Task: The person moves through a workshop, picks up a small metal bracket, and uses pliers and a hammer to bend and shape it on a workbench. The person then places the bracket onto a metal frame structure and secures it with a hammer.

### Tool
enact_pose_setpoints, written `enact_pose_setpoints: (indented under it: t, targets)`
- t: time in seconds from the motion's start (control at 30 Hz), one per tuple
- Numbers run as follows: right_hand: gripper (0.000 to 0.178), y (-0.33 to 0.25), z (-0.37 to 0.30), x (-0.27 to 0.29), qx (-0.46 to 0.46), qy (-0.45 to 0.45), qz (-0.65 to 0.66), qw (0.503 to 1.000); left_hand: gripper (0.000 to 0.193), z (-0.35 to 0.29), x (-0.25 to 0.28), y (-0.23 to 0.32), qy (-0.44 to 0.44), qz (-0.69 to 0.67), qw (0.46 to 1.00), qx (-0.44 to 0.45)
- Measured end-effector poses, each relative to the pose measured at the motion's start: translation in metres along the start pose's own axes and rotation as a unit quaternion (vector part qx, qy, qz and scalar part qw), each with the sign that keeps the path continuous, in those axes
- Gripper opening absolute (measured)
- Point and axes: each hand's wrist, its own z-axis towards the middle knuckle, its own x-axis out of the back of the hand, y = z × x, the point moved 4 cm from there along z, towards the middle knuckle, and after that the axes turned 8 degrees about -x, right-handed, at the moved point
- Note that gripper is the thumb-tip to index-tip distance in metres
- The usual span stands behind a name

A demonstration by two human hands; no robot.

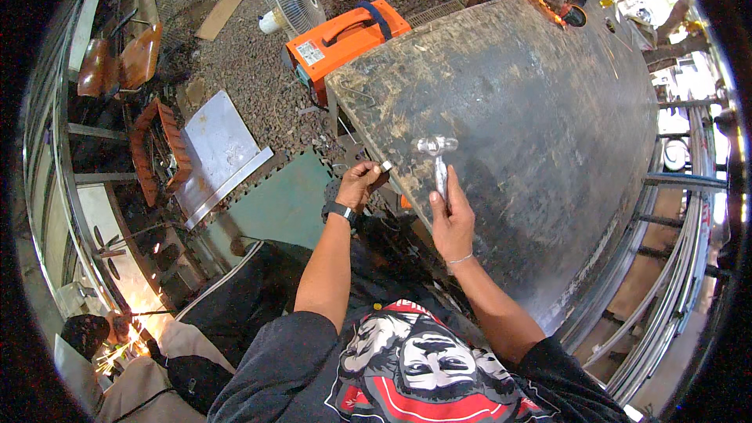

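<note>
My right hand [454, 225] is closed round the handle of a silver ball-peen hammer [436, 146], whose head is over the worn dark tabletop [517, 102]. Off the table's near left edge, my left hand [361, 186] pinches a small, shiny metal piece [385, 166] between thumb and fingers. What kind of piece it is cannot be made out. A watch is on my left wrist and a thin bracelet on my right.
An orange welding machine [341, 41] stands by the table's far left corner, beside a fan [294, 1]. Sparks fly from a grinder [574, 16] at the far edge and near a person [149, 376] at lower left. Metal bars [666, 290] lie right; a metal sheet [221, 141] lies left.
</note>
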Motion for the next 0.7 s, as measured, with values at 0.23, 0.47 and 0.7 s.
enact_pose_setpoints:
  t: [0.23,0.47,0.7]
  targets:
    - [0.057,0.007,-0.002,-0.01,-0.02,-0.07,-0.061,0.995,0.019,0.0,-0.002,-0.002,0.018,-0.015,1.0,-0.018]
    - [0.056,-0.006,0.0,0.006,0.006,-0.012,-0.016,1.0,0.025,0.003,0.009,-0.009,0.014,-0.029,0.999,-0.001]
    - [0.059,0.001,-0.01,-0.017,-0.025,-0.106,-0.113,0.988,0.025,-0.007,-0.009,0.003,0.019,-0.029,0.999,0.014]
